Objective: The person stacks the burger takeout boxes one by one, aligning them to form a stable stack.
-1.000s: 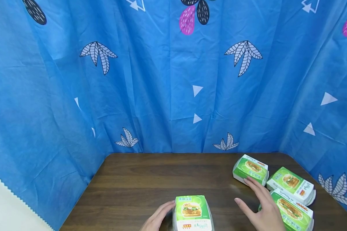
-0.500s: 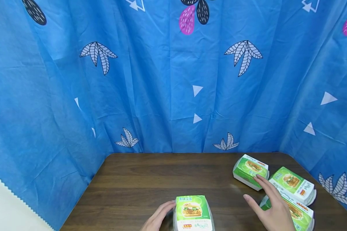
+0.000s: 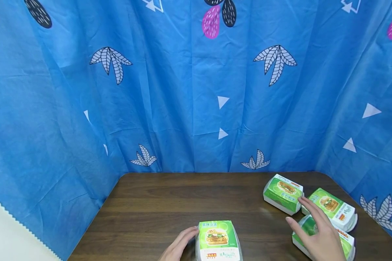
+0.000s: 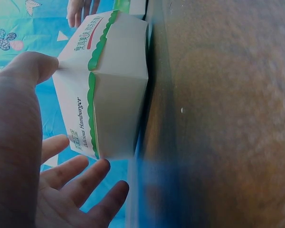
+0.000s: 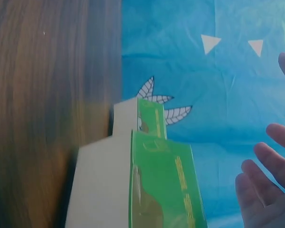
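Near the table's front edge stands a green and white hamburger box (image 3: 217,237). My left hand (image 3: 179,244) is at its left side, fingertips right at the far left corner. In the left wrist view, the thumb (image 4: 40,65) meets the top edge of the box (image 4: 118,90), and the other fingers (image 4: 85,178) spread loosely beside it. My right hand (image 3: 318,232) hovers with fingers spread and holds nothing, partly covering a second hamburger box (image 3: 344,243). Its fingertips overlap the gap between a third box at the back (image 3: 283,192) and another at the right (image 3: 331,206).
Beneath everything is a dark wooden table (image 3: 156,203). A blue patterned curtain (image 3: 170,108) hangs behind it and along both sides. At the lower left is a white cloth with a zigzag edge (image 3: 9,235).
My right hand has drifted to the right across the boxes, uncovering more of the back one and the left end of the front one. The left hand and its box stay put.
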The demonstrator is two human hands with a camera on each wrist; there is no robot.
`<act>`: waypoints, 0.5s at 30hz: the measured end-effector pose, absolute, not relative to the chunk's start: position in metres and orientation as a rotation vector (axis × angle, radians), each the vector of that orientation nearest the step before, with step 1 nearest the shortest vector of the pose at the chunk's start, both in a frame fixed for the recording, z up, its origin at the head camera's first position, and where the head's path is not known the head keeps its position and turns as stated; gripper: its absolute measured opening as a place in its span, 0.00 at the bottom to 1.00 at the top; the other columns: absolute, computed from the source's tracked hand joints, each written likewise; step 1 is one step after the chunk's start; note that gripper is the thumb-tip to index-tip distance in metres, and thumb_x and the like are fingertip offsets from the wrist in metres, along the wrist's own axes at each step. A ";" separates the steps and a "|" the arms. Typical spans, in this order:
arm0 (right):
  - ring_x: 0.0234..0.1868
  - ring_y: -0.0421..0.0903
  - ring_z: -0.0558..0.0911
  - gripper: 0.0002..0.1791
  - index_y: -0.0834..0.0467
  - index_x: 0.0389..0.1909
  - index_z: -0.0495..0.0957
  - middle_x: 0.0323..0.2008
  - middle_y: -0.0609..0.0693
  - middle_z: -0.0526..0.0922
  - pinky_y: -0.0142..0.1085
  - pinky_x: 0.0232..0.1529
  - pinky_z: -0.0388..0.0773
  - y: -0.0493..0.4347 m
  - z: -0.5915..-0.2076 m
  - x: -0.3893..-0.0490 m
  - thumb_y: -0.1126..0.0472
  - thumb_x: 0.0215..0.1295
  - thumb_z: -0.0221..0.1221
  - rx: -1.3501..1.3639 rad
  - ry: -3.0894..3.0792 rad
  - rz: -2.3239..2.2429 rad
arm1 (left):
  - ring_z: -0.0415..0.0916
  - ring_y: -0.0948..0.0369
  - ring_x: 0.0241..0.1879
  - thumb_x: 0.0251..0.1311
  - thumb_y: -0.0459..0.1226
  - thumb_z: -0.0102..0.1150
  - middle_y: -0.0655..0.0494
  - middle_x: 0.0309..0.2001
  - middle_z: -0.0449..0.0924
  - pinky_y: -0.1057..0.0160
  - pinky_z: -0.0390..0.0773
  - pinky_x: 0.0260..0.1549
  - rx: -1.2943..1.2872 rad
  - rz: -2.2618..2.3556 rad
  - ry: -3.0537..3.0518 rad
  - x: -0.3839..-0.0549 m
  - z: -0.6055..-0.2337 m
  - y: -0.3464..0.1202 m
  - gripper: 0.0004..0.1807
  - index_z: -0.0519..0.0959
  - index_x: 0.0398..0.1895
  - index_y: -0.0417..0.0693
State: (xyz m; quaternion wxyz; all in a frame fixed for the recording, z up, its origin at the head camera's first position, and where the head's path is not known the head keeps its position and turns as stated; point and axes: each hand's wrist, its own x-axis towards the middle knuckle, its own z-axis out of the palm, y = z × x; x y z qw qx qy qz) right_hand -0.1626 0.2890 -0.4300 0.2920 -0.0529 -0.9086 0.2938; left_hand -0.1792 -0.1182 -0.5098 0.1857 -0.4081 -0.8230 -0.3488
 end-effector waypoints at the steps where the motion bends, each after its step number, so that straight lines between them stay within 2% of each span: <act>1: 0.64 0.66 0.65 0.42 0.51 0.71 0.63 0.68 0.61 0.65 0.65 0.51 0.63 0.291 -0.430 -0.163 0.43 0.57 0.66 -0.146 -2.425 0.788 | 0.68 0.62 0.63 0.54 0.55 0.65 0.52 0.66 0.66 0.62 0.77 0.51 -1.150 -0.978 -2.321 -0.179 -0.510 -0.118 0.43 0.62 0.71 0.48; 3: 0.64 0.66 0.65 0.42 0.50 0.71 0.63 0.68 0.61 0.65 0.65 0.51 0.64 0.296 -0.429 -0.162 0.43 0.57 0.66 -0.164 -2.431 0.790 | 0.69 0.61 0.63 0.55 0.54 0.65 0.52 0.66 0.66 0.61 0.77 0.51 -1.152 -0.971 -2.335 -0.178 -0.508 -0.118 0.43 0.62 0.71 0.48; 10: 0.63 0.68 0.65 0.44 0.50 0.72 0.60 0.68 0.63 0.64 0.67 0.48 0.64 0.311 -0.427 -0.161 0.39 0.58 0.63 -0.260 -2.488 0.778 | 0.64 0.65 0.65 0.56 0.53 0.65 0.57 0.69 0.62 0.63 0.74 0.53 -1.095 -1.204 -2.549 -0.173 -0.501 -0.119 0.42 0.58 0.72 0.57; 15: 0.61 0.70 0.66 0.45 0.52 0.72 0.60 0.67 0.65 0.65 0.67 0.47 0.64 0.317 -0.426 -0.161 0.38 0.58 0.63 -0.284 -2.506 0.764 | 0.67 0.62 0.64 0.55 0.53 0.65 0.53 0.67 0.65 0.62 0.76 0.52 -1.148 -1.029 -2.408 -0.178 -0.506 -0.118 0.42 0.61 0.71 0.49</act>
